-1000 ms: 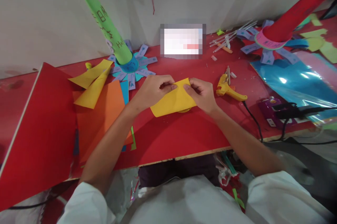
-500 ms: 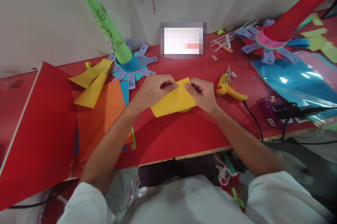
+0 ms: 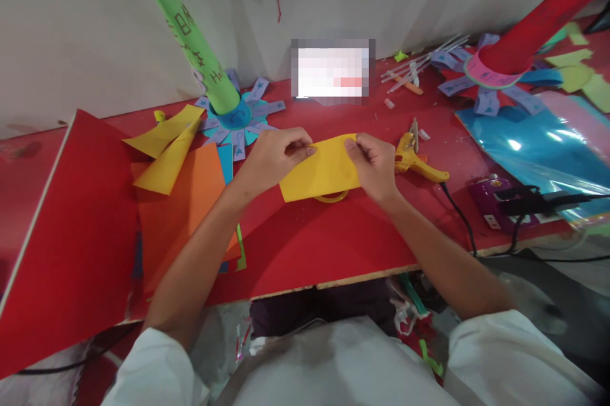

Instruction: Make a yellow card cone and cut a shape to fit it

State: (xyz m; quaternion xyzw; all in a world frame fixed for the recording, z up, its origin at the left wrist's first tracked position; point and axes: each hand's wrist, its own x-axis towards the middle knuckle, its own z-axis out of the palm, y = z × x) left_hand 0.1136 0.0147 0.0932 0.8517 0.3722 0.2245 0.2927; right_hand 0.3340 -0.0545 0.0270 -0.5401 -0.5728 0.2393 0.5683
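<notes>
The step in hand looks like working a yellow sheet [image 3: 324, 168] between two hands, perhaps shaping or straightening it. The left hand [image 3: 281, 155] pinches the sheet's far left corner between thumb and curled fingers; the right hand [image 3: 376, 164] is closed on the far right corner, thumb on top. The sheet spans the gap between them above the middle of the red table [image 3: 314, 247], its near edge hanging free over a yellow ring [image 3: 333, 198] (mostly hidden, so I cannot tell whether they touch). The next move, I judge, calls for an even pull and matched pinches — a stronger tug on one side could skew or crease the paper. Both forearms reach forward from the near edge and angle inward, wrists bent, knuckles up. A yellow glue gun [image 3: 419, 166] lies just right of the right hand — close enough to knock.
</notes>
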